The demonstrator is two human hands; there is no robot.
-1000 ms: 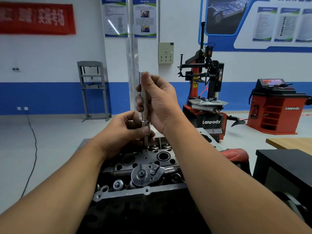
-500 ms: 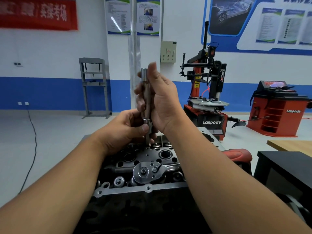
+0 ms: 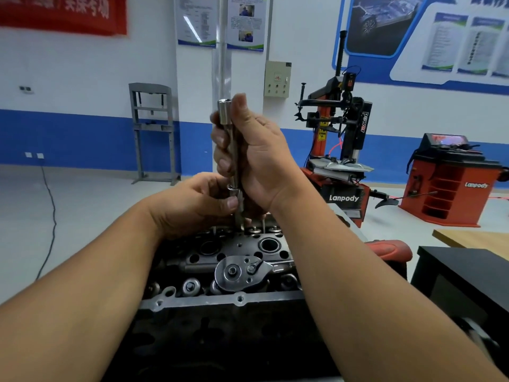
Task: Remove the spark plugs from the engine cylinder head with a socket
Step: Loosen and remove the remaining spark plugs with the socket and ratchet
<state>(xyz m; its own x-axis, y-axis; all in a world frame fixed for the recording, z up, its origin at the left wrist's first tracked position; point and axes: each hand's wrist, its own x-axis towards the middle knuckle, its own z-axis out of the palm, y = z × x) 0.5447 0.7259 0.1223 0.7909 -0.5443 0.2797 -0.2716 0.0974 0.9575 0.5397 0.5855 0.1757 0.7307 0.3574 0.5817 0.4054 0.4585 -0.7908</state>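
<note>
**Socket held upright over the cylinder head**

The left hand (image 3: 192,205) pinches the lower end of the socket (image 3: 234,161), likely steadying it. The right hand (image 3: 256,164) wraps its grip round the shaft, holding it vertical above the cylinder head (image 3: 239,244). A ratchet (image 3: 242,274) lies on the head. No spark plug is plainly visible.

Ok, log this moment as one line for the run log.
step: lifting socket out of head | right hand: grips socket upright | left hand: pinches its lower end | ratchet: lying on head
</note>
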